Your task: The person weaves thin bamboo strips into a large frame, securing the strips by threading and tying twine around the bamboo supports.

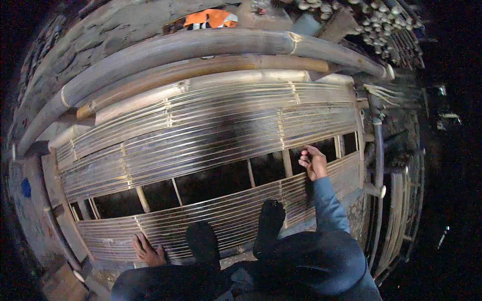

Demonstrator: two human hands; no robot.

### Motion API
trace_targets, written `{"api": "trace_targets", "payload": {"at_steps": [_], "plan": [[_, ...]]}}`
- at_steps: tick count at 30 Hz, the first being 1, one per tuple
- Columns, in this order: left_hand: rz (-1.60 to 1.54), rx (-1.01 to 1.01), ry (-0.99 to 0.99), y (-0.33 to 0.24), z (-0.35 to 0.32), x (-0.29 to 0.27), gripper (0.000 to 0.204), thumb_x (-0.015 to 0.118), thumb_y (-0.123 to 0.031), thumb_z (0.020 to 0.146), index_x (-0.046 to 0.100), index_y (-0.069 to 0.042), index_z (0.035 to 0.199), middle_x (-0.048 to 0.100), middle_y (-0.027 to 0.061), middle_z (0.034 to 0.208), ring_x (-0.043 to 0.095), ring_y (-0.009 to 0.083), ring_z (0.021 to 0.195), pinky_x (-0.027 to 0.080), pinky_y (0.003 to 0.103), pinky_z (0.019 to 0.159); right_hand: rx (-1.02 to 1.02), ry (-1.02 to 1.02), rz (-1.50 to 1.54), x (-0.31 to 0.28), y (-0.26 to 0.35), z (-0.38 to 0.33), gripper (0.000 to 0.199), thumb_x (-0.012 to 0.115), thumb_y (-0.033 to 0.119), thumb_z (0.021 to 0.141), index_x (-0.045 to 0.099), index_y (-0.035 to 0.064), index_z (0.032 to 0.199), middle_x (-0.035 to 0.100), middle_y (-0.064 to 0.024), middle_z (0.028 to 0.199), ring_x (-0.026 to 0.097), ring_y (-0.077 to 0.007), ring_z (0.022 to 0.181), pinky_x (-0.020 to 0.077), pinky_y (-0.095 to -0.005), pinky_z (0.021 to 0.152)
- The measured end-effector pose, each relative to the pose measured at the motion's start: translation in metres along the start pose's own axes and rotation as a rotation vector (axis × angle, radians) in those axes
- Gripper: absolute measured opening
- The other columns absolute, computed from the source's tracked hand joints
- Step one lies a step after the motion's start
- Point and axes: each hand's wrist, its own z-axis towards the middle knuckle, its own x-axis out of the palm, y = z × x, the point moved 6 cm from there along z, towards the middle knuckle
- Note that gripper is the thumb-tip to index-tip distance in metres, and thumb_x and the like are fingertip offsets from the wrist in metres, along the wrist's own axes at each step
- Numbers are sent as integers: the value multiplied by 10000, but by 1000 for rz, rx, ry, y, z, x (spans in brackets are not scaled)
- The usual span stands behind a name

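Observation:
Before me lies a bamboo frame of thin slats tied across cross-pieces, with a far slatted panel [221, 135] and a near slatted panel [175, 226]. A long dark gap [211, 185] runs between them, crossed by several bars. My left hand [149, 251] rests flat on the near panel, fingers spread, holding nothing. Over the right part of the gap, my right hand [314, 163] is raised beside the far panel's lower edge. Its fingers are curled together; anything small between them is too small to make out. My dark-covered feet [203, 241] stand on the near panel.
Thick bamboo poles [201, 45] lie along the far side. Behind them is an orange item [213, 19]. A stack of cut bamboo [384, 25] is at the far right, and a pole frame [379, 150] stands right. A blue object [26, 188] lies far left.

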Motion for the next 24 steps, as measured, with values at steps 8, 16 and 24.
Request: {"api": "trace_targets", "payload": {"at_steps": [8, 16, 24], "plan": [[-157, -50, -263, -20, 62, -48, 491, 624, -238, 935, 517, -46, 1373, 461, 231, 1414, 433, 429, 1289, 310, 524, 1102, 369, 665, -385, 68, -52, 20, 564, 797, 206, 848, 594, 9, 1336, 646, -122, 1295, 586, -238, 1193, 469, -364, 1007], [-405, 1, -357, -19, 156, -21, 244, 641, -141, 912, 649, -1, 1111, 609, 192, 1075, 599, 339, 1052, 484, 428, 916, 648, 572, -204, 89, -86, 24, 282, 491, 199, 975, 396, 144, 716, 377, -32, 576, 346, -191, 485, 327, -372, 494], [-1046, -191, 659, -76, 225, 50, 242, 678, -177, 903, 687, 5, 1062, 721, 89, 846, 663, 180, 836, 527, 366, 793, -89, 328, -1025, -37, -120, 145, 197, 602, 207, 898, 618, 12, 919, 568, -116, 701, 577, -252, 650, 487, -456, 581]]}}
